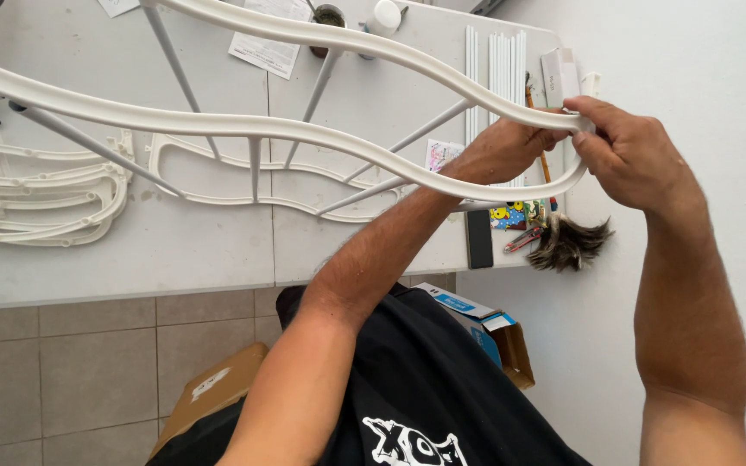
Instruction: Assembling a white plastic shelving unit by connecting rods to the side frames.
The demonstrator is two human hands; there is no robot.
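Note:
A long wavy white plastic track [243, 125] on thin grey support legs is held up above a white table [200, 250]. My left hand [511, 142] grips the track's curved end from the inner side. My right hand [628, 151] pinches the same rounded end from the outer side, fingers closed on its rim. The track runs from that end away to the left edge of the view. More white track pieces [36, 194] lie flat on the table underneath.
On the table's right part lie white rods [494, 60], a brush with dark bristles [567, 242], a small cutter [524, 239], a black flat object [479, 239] and paper sheets [265, 47]. Cardboard boxes [498, 332] stand on the tiled floor. A white wall is at the right.

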